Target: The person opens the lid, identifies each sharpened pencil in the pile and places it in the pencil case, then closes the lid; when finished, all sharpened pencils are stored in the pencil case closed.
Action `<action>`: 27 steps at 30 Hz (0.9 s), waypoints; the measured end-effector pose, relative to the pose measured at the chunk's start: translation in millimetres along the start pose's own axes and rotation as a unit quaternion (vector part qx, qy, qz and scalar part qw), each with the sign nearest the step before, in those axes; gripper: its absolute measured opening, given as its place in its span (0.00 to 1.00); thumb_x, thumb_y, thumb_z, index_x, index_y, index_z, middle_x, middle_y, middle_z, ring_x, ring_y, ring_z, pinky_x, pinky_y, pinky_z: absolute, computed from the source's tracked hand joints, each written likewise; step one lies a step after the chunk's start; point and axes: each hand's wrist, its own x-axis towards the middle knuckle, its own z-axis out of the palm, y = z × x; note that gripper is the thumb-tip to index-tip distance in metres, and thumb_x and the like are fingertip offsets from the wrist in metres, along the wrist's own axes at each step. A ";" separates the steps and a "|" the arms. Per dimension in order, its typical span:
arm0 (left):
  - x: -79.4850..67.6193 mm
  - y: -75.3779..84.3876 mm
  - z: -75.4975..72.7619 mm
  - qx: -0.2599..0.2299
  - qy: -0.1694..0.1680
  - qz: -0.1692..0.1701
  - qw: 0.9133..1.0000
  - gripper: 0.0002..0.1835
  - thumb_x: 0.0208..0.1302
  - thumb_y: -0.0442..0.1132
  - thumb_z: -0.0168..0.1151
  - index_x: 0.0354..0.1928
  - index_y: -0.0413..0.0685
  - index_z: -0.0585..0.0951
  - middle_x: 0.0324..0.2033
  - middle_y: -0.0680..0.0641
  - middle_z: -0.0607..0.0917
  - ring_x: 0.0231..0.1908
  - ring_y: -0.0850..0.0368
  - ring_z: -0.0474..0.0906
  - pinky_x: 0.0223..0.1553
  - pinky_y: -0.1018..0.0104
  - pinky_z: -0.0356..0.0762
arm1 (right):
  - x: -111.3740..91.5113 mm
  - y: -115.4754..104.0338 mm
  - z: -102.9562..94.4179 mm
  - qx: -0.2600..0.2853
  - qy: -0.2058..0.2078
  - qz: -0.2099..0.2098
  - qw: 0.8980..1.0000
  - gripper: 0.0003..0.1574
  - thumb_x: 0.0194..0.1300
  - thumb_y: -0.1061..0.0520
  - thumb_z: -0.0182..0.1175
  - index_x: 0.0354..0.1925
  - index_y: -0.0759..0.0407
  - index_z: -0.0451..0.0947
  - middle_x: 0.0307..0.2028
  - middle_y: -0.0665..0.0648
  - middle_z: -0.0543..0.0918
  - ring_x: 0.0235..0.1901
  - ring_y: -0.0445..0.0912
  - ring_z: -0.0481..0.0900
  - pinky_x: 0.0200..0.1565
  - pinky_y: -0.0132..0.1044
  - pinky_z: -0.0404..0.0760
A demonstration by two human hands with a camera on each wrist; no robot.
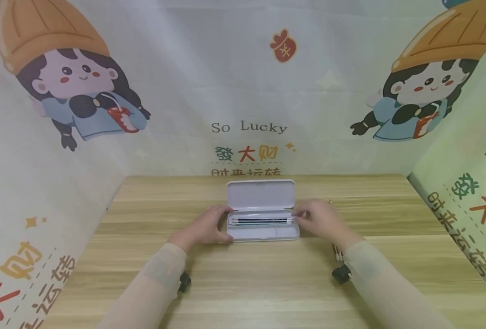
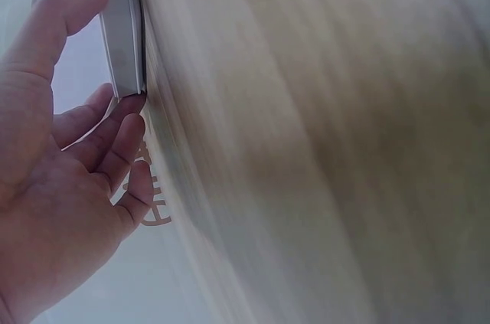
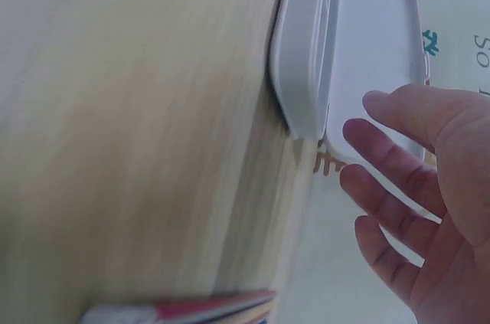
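Observation:
A white pencil case (image 1: 251,239) lies on the table with its lid (image 1: 261,195) raised at the back. Several pencils (image 1: 261,221) rest side by side in its rear compartment, tips to the left. My left hand (image 1: 210,225) holds the case's left end, its thumb at the front corner and fingers at the back. In the left wrist view, that thumb (image 2: 86,6) lies against the front wall. At the case's right end is my right hand (image 1: 319,220), with loosely bent, spread fingers (image 3: 390,209) and nothing visible between them.
More pencils (image 1: 337,253) lie on the wooden table (image 1: 259,283) to the right, partly hidden under the right hand and wrist. In the right wrist view, their coloured ends (image 3: 222,309) show at the bottom. A printed cloth (image 1: 185,91) stands behind and at both sides.

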 end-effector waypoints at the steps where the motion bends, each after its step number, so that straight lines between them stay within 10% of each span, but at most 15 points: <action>1: 0.2 0.1 -0.2 0.000 0.000 0.002 1.000 0.44 0.49 0.45 0.81 0.67 0.38 0.73 0.65 0.37 0.78 0.67 0.40 0.71 0.74 0.46 0.67 | -3.2 1.9 -0.9 0.002 0.002 0.005 1.000 0.07 0.63 0.58 0.70 0.41 0.56 0.90 0.36 0.52 0.90 0.32 0.41 0.82 0.37 0.38 0.84; 13: 0.8 -3.2 1.0 -0.003 -0.002 -0.008 1.000 0.44 0.50 0.45 0.81 0.68 0.39 0.72 0.67 0.37 0.77 0.69 0.40 0.70 0.75 0.46 0.66 | -37.7 17.5 -13.7 -0.014 -0.003 0.066 0.998 0.08 0.67 0.56 0.68 0.43 0.54 0.90 0.37 0.51 0.89 0.32 0.40 0.80 0.34 0.38 0.83; 20: 1.6 -1.9 0.4 0.000 -0.002 -0.004 1.000 0.44 0.50 0.46 0.81 0.68 0.39 0.72 0.66 0.37 0.77 0.69 0.40 0.70 0.74 0.46 0.66 | -52.9 31.8 -19.1 -0.037 0.020 0.072 0.997 0.08 0.66 0.56 0.68 0.43 0.56 0.89 0.45 0.57 0.91 0.47 0.56 0.87 0.53 0.58 0.85; 27: 2.3 -1.0 -0.1 0.000 -0.006 -0.006 1.000 0.44 0.50 0.46 0.81 0.68 0.39 0.72 0.66 0.37 0.77 0.69 0.40 0.70 0.75 0.47 0.65 | -61.4 42.9 -27.9 -0.037 0.014 0.127 0.991 0.09 0.65 0.59 0.68 0.43 0.57 0.89 0.43 0.60 0.90 0.31 0.44 0.83 0.32 0.42 0.83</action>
